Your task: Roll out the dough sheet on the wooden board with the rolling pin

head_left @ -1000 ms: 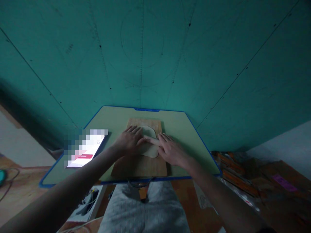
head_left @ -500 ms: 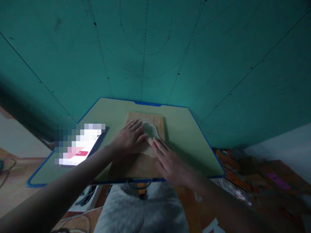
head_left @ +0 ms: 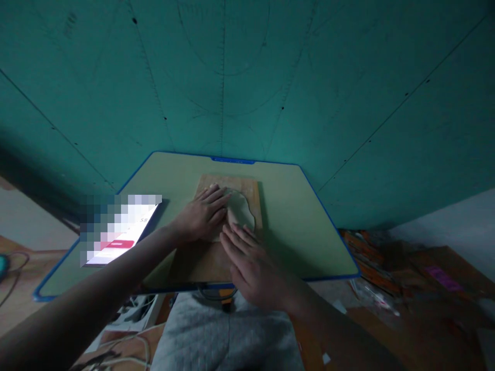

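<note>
A flat, pale sheet that looks like dough (head_left: 240, 207) lies on a wooden board (head_left: 249, 184). Across the sheet's left part rests my left hand (head_left: 203, 212), its fingers stretched out toward the upper right. My right hand (head_left: 247, 257) lies over the sheet's lower edge, fingers extended and pointing up and left. The fingertips of both hands are close to each other near the middle of the board. Whatever lies beneath the palms is hidden.
The board stands on a pale green table (head_left: 294, 216) with a blue rim, against a green wall. A lit tablet (head_left: 133, 229), partly pixelated, lies at the table's left. Cables (head_left: 135, 342) and boxes (head_left: 441, 268) are on the floor.
My right hand has shifted left and slightly down, over the sheet's lower edge. My left hand has moved slightly up and left, its fingers pointing more to the right. The view has shifted a little.
</note>
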A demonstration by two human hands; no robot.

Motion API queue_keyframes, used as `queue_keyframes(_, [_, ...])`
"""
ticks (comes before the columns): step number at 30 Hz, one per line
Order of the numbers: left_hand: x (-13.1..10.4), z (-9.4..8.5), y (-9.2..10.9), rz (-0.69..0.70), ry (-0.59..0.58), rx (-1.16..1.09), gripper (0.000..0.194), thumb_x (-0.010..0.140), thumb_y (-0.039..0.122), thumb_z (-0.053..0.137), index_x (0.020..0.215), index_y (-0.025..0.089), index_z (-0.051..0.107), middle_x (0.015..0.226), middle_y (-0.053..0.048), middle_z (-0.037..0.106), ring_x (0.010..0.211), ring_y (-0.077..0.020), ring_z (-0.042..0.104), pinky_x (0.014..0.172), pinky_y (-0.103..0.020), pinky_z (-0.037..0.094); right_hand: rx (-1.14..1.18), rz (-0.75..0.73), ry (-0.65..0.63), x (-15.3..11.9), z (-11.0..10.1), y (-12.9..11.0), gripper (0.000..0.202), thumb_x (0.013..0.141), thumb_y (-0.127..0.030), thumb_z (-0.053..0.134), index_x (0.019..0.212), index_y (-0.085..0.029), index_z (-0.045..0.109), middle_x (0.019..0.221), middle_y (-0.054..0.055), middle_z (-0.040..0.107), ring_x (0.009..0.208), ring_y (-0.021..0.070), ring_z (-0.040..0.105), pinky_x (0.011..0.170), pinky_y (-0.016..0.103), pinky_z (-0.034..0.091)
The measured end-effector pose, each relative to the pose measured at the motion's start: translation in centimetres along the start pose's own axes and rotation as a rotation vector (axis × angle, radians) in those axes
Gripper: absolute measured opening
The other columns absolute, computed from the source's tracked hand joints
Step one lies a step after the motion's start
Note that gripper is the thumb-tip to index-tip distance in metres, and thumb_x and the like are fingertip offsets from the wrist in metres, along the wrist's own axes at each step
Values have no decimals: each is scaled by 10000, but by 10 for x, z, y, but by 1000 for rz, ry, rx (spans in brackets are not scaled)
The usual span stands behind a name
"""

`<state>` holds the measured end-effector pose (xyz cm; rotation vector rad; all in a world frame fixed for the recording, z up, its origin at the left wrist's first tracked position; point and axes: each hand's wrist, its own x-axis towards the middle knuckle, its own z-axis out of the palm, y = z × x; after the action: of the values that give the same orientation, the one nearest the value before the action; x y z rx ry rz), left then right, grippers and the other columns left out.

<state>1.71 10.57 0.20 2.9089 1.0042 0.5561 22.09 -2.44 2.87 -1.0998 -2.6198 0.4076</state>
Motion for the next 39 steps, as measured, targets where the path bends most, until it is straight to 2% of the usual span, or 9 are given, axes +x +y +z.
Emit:
queue_keyframes(6, [60, 1, 19, -121, -149, 111, 414, 1035, 327, 335, 1220, 224, 691, 1417, -62, 614, 1393, -313, 465, 1164, -573, 331, 134, 93, 65, -19, -3, 46, 761, 905, -12, 318, 1624, -161, 117, 1690, 115, 176, 1553, 208, 161, 1236, 456, 316])
queue_keyframes(10, [92, 10, 39, -171, -138, 127, 332, 1005, 325, 445, 1154, 197, 712, 1263, -143, 687, 1254, -361, 570, 1108, -647, 334, 131, 117, 55, -31, -6, 52, 784, 929, -72, 344, 1628, -166, 0, 1702, 101, 87, 1560, 228, 105, 1242, 478, 287])
queue_keyframes(16, [58, 16, 30, -192, -126, 130, 386, 1007, 250, 390, 1263, 130, 654, 1405, -173, 594, 1465, -374, 349, 1197, -593, 232, 92, 1, -43, -16, -4, 11, 710, 879, -142, 420, 1549, 39, 265, 1670, 219, 158, 1567, 281, 22, 1261, 540, 189])
queue_keyframes(21, [34, 8, 7, -346, -148, 80, 444, 1032, 329, 319, 1294, 184, 646, 1617, -111, 369, 1508, -342, 287, 1190, -515, 307, 110, -150, -56, 5, -4, -14, 680, 889, -187, 462, 1532, -4, 338, 1634, 180, 319, 1548, 243, 183, 1287, 472, 125])
queue_keyframes(24, [45, 9, 16, -340, -189, 126, 468, 1022, 337, 337, 1320, 100, 609, 1596, -174, 386, 1515, -349, 263, 1216, -489, 264, 87, -141, -45, 0, -4, -7, 632, 922, -181, 435, 1529, -23, 356, 1636, 164, 325, 1553, 236, 162, 1285, 480, 143])
queue_keyframes(29, [84, 17, 54, -348, -96, 138, 627, 1036, 380, 294, 1534, -2, 290, 1582, -259, 365, 1502, -365, 291, 1206, -512, 271, 9, -32, -67, -30, -5, 29, 604, 970, -189, 366, 1521, 52, 317, 1637, 243, 262, 1562, 276, 111, 1250, 538, 248])
queue_keyframes(32, [89, 16, 61, -266, -76, 120, 566, 1037, 331, 281, 1476, -6, 397, 1532, -268, 438, 1479, -378, 334, 1201, -530, 266, -7, 6, -67, -38, -4, 34, 647, 949, -177, 366, 1545, 48, 255, 1654, 255, 183, 1563, 289, 92, 1232, 567, 279])
queue_keyframes(35, [72, 14, 47, -169, -80, 100, 503, 1026, 285, 308, 1413, 22, 494, 1535, -248, 445, 1502, -367, 289, 1216, -525, 242, -9, -23, -77, -26, -1, 16, 692, 914, -210, 424, 1549, 20, 273, 1665, 230, 175, 1565, 301, 58, 1240, 568, 259])
queue_keyframes(39, [31, 11, 15, -296, -115, 32, 530, 1036, 319, 286, 1498, 90, 411, 1636, -207, 288, 1524, -349, 238, 1210, -530, 266, 9, -151, -71, 9, 3, -22, 650, 942, -308, 463, 1515, -14, 373, 1611, 188, 365, 1539, 267, 210, 1284, 483, 141])
